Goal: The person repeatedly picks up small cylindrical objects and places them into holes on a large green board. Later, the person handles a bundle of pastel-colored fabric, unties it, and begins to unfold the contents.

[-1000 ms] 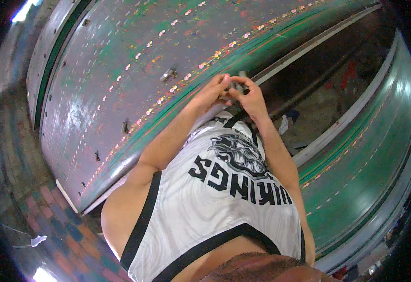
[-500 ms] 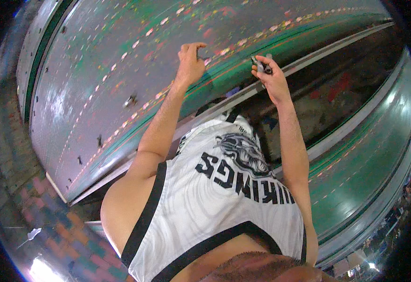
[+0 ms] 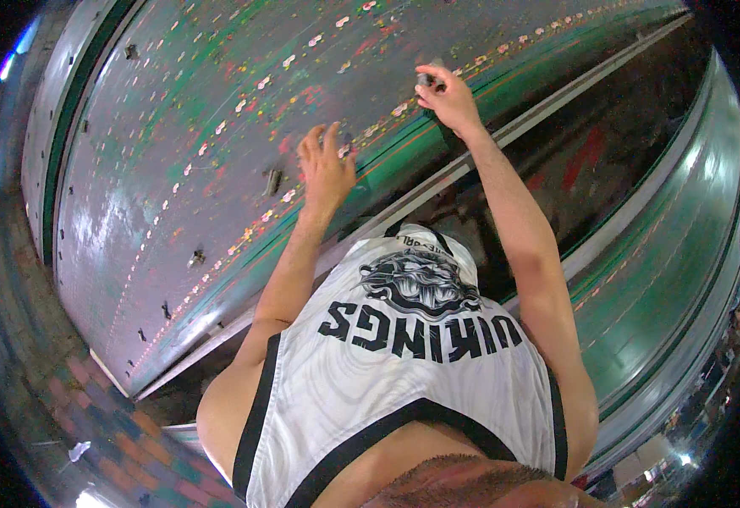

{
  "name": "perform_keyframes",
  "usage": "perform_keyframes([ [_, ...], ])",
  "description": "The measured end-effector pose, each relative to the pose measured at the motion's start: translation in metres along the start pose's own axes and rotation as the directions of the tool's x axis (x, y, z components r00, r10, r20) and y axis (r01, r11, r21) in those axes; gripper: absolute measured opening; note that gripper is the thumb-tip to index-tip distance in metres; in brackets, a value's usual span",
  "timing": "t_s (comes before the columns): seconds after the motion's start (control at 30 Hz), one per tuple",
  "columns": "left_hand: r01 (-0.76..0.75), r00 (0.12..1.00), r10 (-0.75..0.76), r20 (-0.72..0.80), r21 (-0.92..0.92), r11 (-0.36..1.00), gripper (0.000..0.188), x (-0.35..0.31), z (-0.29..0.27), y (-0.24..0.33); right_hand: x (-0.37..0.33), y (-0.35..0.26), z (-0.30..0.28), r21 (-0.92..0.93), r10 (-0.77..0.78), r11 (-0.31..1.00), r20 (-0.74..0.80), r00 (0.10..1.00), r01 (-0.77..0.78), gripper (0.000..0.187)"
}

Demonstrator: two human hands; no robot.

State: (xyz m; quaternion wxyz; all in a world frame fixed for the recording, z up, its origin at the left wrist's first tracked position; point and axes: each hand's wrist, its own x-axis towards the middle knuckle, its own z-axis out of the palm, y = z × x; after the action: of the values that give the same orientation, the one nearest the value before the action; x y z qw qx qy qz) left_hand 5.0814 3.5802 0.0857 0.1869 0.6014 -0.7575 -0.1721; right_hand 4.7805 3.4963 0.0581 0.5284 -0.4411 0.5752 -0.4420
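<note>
My left hand hovers over a long grey-green table, its fingers spread and nothing plainly held in them. Just left of it, a small dark metal piece stands on the surface. Farther away and to the right, my right hand pinches a small dark and silvery metal piece between thumb and fingers; its exact kind is too blurred to tell. Rows of small flower-like spots and green and red smears cover the tabletop beneath both hands.
More small metal pieces sit along the near edge, one silvery and one dark. A pale rail borders the table by my body. Another long green table runs behind me at right. Coloured paving lies lower left.
My left hand has come nearer and its fingers have spread. My right hand has moved left and farther over the table, still with its metal piece. The view has shifted along the table.
</note>
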Motion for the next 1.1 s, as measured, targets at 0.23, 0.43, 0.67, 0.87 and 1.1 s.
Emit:
perform_keyframes([
  [0.23,0.025,0.999,-0.016,0.029,-0.328,0.944,0.078,0.099,0.083,0.151,0.038,-0.008,-0.096,0.12,0.071,0.988,0.236,0.969,-0.101,0.041],
  [0.43,-0.038,0.989,0.097,0.113,-0.436,0.899,0.067,0.171,0.145,0.277,0.014,-0.023,-0.231,-0.078,-0.017,0.996,0.402,0.915,0.053,0.081],
  [0.67,-0.153,0.984,0.176,0.012,-0.44,0.885,0.047,0.266,0.237,0.383,0.039,-0.012,-0.38,0.179,0.063,0.977,0.287,0.956,-0.118,0.092],
  [0.87,-0.241,0.97,0.24,0.024,0.005,0.971,0.044,0.396,0.303,0.405,0.075,0.013,-0.531,0.114,0.114,0.984,0.184,0.976,-0.136,0.061],
  [1.1,-0.094,0.861,-0.098,0.498,0.346,0.934,0.062,0.522,0.341,0.515,0.158,0.021,-0.736,0.053,0.166,0.984,0.081,0.983,-0.171,0.036],
])
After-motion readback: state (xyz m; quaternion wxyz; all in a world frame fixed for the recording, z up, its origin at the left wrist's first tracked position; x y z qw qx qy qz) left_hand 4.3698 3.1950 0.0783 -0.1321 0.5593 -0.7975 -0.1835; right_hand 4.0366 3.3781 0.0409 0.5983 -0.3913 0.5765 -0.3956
